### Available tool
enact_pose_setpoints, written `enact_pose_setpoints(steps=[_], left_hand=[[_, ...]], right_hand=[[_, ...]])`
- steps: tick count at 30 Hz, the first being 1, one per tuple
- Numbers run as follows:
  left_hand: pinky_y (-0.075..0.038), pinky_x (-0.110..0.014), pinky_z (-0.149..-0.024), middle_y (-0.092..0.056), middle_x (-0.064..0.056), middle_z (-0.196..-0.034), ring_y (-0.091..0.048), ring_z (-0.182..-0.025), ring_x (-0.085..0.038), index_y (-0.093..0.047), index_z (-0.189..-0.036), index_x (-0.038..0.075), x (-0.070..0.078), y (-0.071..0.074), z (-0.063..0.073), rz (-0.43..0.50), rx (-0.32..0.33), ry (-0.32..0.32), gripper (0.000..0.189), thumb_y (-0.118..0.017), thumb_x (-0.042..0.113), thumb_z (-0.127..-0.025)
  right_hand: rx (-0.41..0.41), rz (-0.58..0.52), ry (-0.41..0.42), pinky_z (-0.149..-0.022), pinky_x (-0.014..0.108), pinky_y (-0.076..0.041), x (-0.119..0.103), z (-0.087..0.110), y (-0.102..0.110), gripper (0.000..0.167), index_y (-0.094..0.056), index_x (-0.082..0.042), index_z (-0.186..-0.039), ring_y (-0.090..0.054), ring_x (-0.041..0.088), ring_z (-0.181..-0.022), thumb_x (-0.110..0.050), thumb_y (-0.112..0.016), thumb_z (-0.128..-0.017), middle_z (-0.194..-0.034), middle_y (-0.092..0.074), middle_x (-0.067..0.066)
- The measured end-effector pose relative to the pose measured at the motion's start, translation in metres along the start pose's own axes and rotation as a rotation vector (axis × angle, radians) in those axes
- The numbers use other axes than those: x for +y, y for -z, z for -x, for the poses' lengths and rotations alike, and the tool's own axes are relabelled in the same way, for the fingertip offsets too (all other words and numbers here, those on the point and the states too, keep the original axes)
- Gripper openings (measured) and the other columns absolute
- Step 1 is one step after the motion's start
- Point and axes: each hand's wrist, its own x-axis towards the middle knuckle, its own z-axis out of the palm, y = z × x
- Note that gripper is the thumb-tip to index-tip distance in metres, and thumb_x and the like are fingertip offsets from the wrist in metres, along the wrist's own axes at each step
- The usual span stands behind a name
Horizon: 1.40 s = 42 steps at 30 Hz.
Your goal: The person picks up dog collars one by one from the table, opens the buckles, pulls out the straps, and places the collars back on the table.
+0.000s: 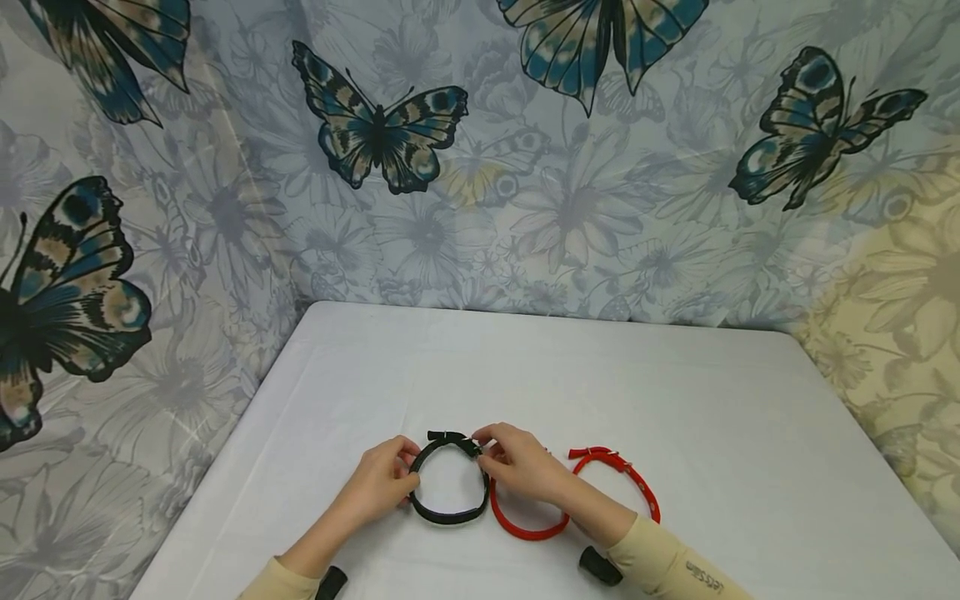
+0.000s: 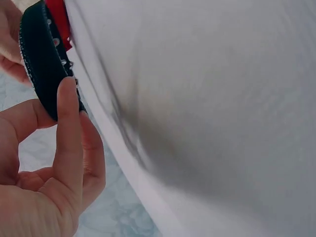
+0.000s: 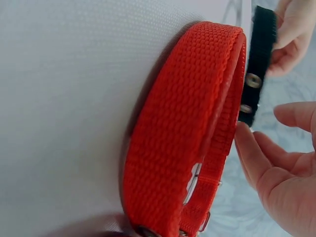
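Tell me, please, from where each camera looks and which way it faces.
Head: worn on the head, it faces forward and down over the white table toward the patterned backdrop; both sleeves, the left fingers and the right fingers show.
Left wrist: on that wrist, it faces the black band, pinched by the left fingers; some right fingers show beyond.
Right wrist: on that wrist, it faces a red band close up; the right fingers show, the left fingers beyond.
Shared: both wrist views include the black band.
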Motion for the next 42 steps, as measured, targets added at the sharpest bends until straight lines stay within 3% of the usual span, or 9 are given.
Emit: enact_pose_setpoints(steps=[9,14,21,25,30,32,35,40,42], left_hand=[[-0.055,-0.027,-0.048,-0.058,-0.008,-0.089,-0.058,-0.069,-0.015,-0.062,-0.103,0.001,0.005,0.001,-0.005,0.097,0.107,0.025,0.03,-0.061,-0.012,-0.075],[-0.056,-0.025,-0.051,-0.059,-0.007,-0.091,-0.058,-0.075,-0.017,-0.062,-0.104,0.003,0.007,-0.001,-0.009,0.116,0.151,-0.011,0.031,-0.062,-0.012,-0.077],[-0.056,-0.024,-0.052,-0.061,-0.005,-0.092,-0.059,-0.076,-0.017,-0.064,-0.105,0.005,0.01,-0.008,-0.015,0.089,0.231,-0.105,0.031,-0.063,-0.011,-0.078],[-0.055,-0.027,-0.061,-0.062,-0.001,-0.092,-0.059,-0.076,-0.013,-0.065,-0.105,0.008,0.013,-0.013,-0.018,0.024,0.273,-0.167,0.032,-0.066,-0.007,-0.078],[-0.052,-0.034,-0.07,-0.063,0.002,-0.091,-0.06,-0.079,-0.011,-0.066,-0.106,0.012,0.018,-0.018,-0.021,0.008,0.292,-0.202,0.03,-0.071,-0.002,-0.079],[-0.051,-0.032,-0.071,-0.063,0.002,-0.091,-0.061,-0.08,-0.011,-0.066,-0.105,0.013,0.019,-0.02,-0.022,0.045,0.274,-0.177,0.028,-0.072,0.001,-0.081],[-0.053,-0.027,-0.071,-0.064,0.001,-0.093,-0.063,-0.082,-0.012,-0.066,-0.106,0.013,0.022,-0.022,-0.023,0.167,0.207,-0.076,0.024,-0.073,0.006,-0.084],[-0.059,-0.032,-0.074,-0.061,-0.012,-0.101,-0.065,-0.084,-0.016,-0.058,-0.115,-0.006,0.024,-0.022,-0.026,0.487,-0.006,0.069,0.033,-0.072,0.003,-0.086],[-0.058,-0.034,-0.078,-0.06,-0.014,-0.102,-0.066,-0.084,-0.016,-0.054,-0.118,-0.011,0.024,-0.021,-0.028,0.541,-0.095,0.091,0.039,-0.072,0.004,-0.086]], right_hand=[[0.022,-0.087,-0.104,-0.071,0.025,-0.053,0.007,0.004,0.005,0.036,-0.056,-0.006,-0.13,-0.064,0.015,-0.093,-0.018,-0.062,-0.096,-0.111,-0.063,0.004],[0.012,-0.272,-0.21,-0.071,0.027,-0.055,0.01,0.007,0.008,0.039,-0.056,-0.006,-0.129,-0.066,0.014,-0.086,-0.023,-0.063,-0.095,-0.103,-0.065,0.003],[-0.027,-0.617,-0.334,-0.084,0.035,-0.056,0.012,0.015,0.012,0.039,-0.058,0.002,-0.124,-0.068,0.023,-0.092,-0.022,-0.067,-0.094,-0.104,-0.067,0.016],[-0.032,-0.717,-0.344,-0.087,0.039,-0.055,0.011,0.019,0.016,0.041,-0.056,0.006,-0.124,-0.067,0.025,-0.094,-0.018,-0.068,-0.093,-0.103,-0.067,0.016],[-0.01,-0.75,-0.324,-0.087,0.041,-0.055,0.009,0.025,0.022,0.043,-0.054,0.008,-0.122,-0.066,0.022,-0.093,-0.017,-0.07,-0.091,-0.106,-0.065,0.018],[0.014,-0.741,-0.313,-0.087,0.042,-0.055,0.008,0.028,0.024,0.041,-0.054,0.007,-0.121,-0.066,0.022,-0.094,-0.015,-0.07,-0.091,-0.11,-0.064,0.022],[0.048,-0.718,-0.296,-0.088,0.042,-0.054,0.01,0.032,0.027,0.042,-0.054,0.007,-0.122,-0.065,0.023,-0.097,-0.015,-0.071,-0.09,-0.116,-0.062,0.026],[0.084,-0.642,-0.258,-0.087,0.033,-0.055,0.015,0.037,0.032,0.04,-0.054,0.006,-0.119,-0.062,0.025,-0.101,-0.015,-0.071,-0.09,-0.116,-0.06,0.026],[0.099,-0.586,-0.244,-0.084,0.028,-0.053,0.017,0.039,0.034,0.034,-0.056,0.003,-0.116,-0.06,0.025,-0.102,-0.014,-0.07,-0.09,-0.114,-0.061,0.024]])
